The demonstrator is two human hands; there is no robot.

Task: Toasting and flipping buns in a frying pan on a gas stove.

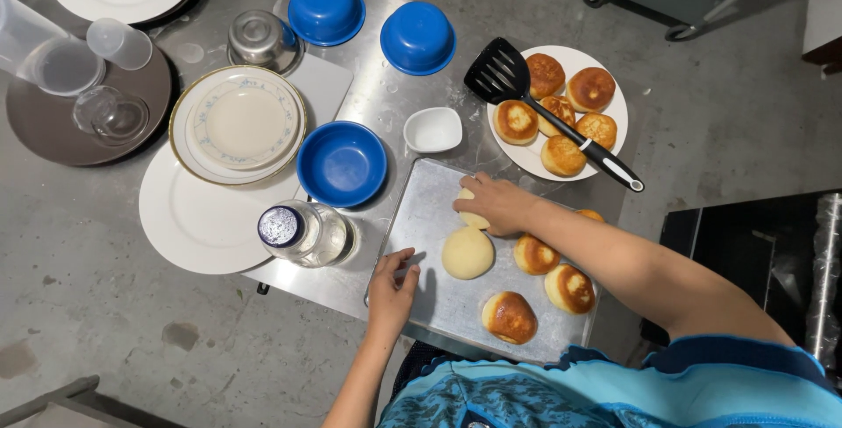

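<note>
Gripping pale bun (474, 217): right hand (496, 204) | left hand (391, 288) flat-open, tray (430, 209) edge

The bun (474, 217) under the right hand's fingers (474, 197) is pale yellow. The tray (438, 209) the fingers touch is shiny grey. Just past the fingers, the small dish (433, 130) is white, and the bowl (341, 164) is bright blue. The buns (561, 121) on the white plate (526, 158) are golden brown. The spatula (504, 75) is black. The patterned plate (239, 125) has tiny blue flowers and a gold edge.
</note>
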